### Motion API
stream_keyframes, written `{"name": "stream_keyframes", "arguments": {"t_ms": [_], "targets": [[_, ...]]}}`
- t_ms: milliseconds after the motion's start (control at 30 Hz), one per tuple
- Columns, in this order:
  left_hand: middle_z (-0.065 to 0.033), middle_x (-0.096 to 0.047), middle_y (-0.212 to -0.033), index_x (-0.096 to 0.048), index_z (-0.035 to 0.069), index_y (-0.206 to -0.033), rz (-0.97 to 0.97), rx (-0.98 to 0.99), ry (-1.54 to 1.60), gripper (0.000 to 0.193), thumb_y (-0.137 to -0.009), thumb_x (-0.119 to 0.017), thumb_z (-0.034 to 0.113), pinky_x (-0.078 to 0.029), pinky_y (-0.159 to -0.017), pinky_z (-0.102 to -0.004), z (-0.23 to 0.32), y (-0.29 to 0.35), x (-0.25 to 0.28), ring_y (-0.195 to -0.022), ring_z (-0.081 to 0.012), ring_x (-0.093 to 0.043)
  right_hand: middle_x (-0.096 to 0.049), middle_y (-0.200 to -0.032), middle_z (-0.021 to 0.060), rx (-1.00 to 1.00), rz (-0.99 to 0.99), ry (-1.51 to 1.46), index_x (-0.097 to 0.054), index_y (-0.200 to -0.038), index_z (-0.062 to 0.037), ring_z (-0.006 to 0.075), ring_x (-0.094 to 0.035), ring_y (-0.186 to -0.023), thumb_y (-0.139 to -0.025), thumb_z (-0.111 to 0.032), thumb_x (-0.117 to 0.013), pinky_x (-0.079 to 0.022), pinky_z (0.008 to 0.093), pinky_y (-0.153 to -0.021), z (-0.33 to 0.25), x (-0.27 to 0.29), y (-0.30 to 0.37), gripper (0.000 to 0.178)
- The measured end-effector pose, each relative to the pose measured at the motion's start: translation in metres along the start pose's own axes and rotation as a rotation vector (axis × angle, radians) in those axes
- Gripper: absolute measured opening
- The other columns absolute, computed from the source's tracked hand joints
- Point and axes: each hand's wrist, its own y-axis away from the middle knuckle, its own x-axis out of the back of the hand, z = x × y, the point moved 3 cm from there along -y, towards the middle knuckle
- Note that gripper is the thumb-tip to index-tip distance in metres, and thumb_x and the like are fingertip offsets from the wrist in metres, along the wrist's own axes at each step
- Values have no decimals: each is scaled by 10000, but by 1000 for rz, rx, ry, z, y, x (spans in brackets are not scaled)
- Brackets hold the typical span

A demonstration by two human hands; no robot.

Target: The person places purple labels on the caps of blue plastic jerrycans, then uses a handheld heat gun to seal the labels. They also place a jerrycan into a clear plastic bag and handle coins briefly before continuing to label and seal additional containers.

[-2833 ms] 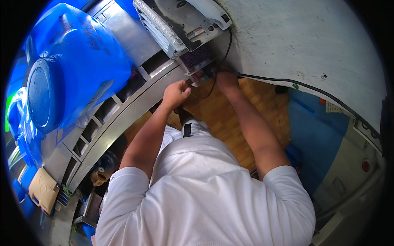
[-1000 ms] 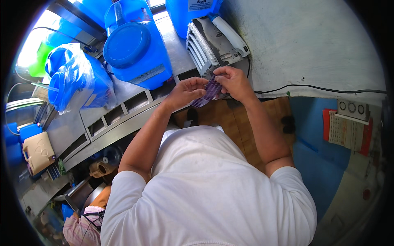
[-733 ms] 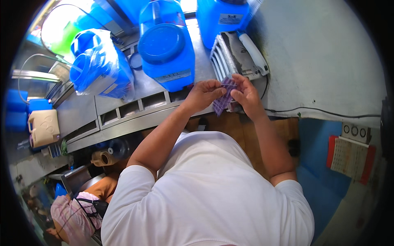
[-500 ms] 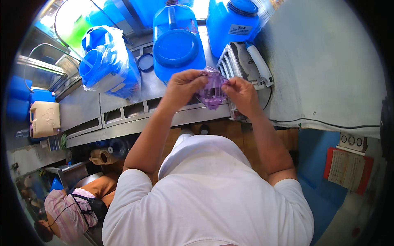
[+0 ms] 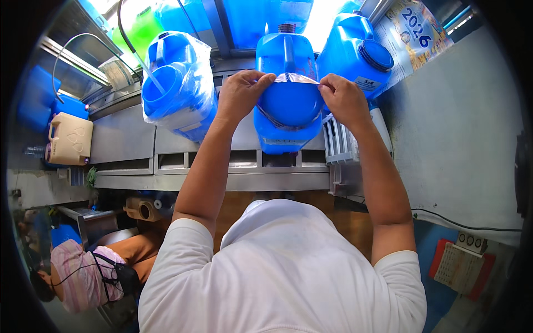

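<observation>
My left hand (image 5: 241, 97) and my right hand (image 5: 345, 101) pinch opposite ends of a thin sheet of clear plastic film (image 5: 298, 79). It is stretched taut between them across the far edge of the wide round blue top of a large blue jerry can (image 5: 291, 105). Whether the film touches the top, I cannot tell. To the left of my left hand is another blue jerry can (image 5: 194, 114), partly wrapped in clear plastic, with a tube in its wide mouth. Beyond my right hand stands a blue jug (image 5: 347, 47) with a dark blue screw cap (image 5: 376, 55).
A white slatted metal-like unit (image 5: 338, 139) sits at the right end of the steel counter (image 5: 244, 182), against a grey wall (image 5: 466, 127). Far left is a beige jerry can (image 5: 72, 139). At lower left another person (image 5: 83, 272) in a pink striped top is near a metal table.
Both hands have moved away from me and farther apart. The film, crumpled and purple-looking before, is now pulled out flat over the jerry can's top. My view has shifted.
</observation>
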Motion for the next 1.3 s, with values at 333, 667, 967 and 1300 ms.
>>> {"name": "stream_keyframes", "arguments": {"t_ms": [333,667,967,1300], "targets": [[-150,-736,-962,-749,48,-1099,-343,-30,-63,550,-865,-715,545,-555,-791,-341,-3,-37,8,-888,-229,-705,-667,-1136,160,107,-16,-3,-646,-1187,-77,307,-652,-1046,-907,-341,-687,-510,403,-904,-16,8,-18,387],[-105,-715,-1029,-676,18,-1176,322,178,310,461,-884,-748,368,-513,-888,-312,-194,-183,-28,-964,-186,-667,-534,-1363,199,362,-142,116,-584,-1311,-111,392,-497,-1272,-813,-483,-733,-330,563,-1095,-64,-33,-22,640],[-316,-371,-1472,-330,-75,-1442,636,452,-147,986,-736,-798,431,-363,-1124,-475,-336,-313,-7,-1358,-423,-409,-518,-1379,208,376,-244,107,-572,-1314,-99,390,-491,-1280,-830,-679,-620,-333,581,-1087,-59,-33,-41,758],[-286,-251,-1532,-172,-58,-1510,721,602,-260,1091,-760,-762,470,-316,-1152,-492,-366,-348,1,-1421,-429,-297,-490,-1439,173,331,-531,61,-537,-1355,-137,343,-435,-1355,-837,-661,-601,-231,578,-1141,-60,-37,-47,739]]}}
